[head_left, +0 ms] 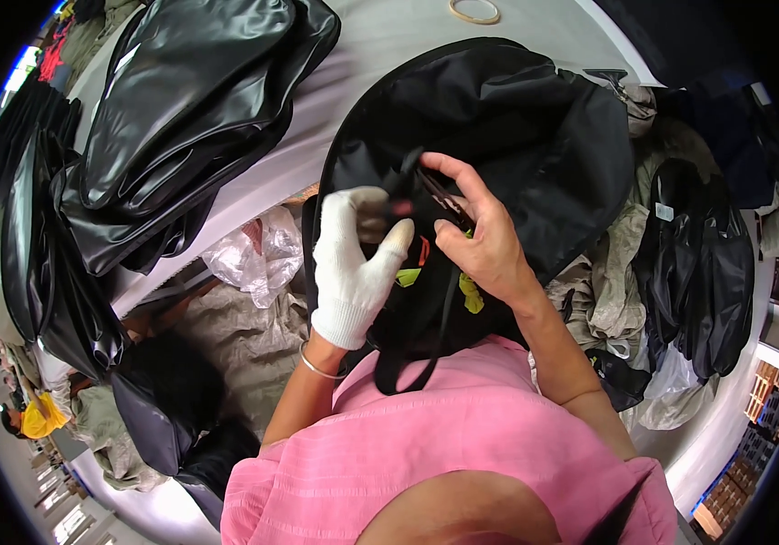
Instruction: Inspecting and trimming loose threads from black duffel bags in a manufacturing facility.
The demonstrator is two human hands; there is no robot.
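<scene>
The grey worktop point(367, 77) is the biggest thing here. The big black cloth point(507, 118), maybe a bag, lies right in front of the person, from the worktop down to the pink shirt point(462, 427). A shiny black pile point(203, 100) is off to its left. Both hands are over the black cloth. The left hand point(351, 250) wears a white glove, its fingers bent; blur hides its grip, so I can't tell if it holds anything. The bare right hand point(485, 232) seems to have some thin dark pieces point(437, 193) in its grip. To do this well, I think the left should keep the cloth flat, away from the loose strap point(448, 313), while the right goes slowly.
</scene>
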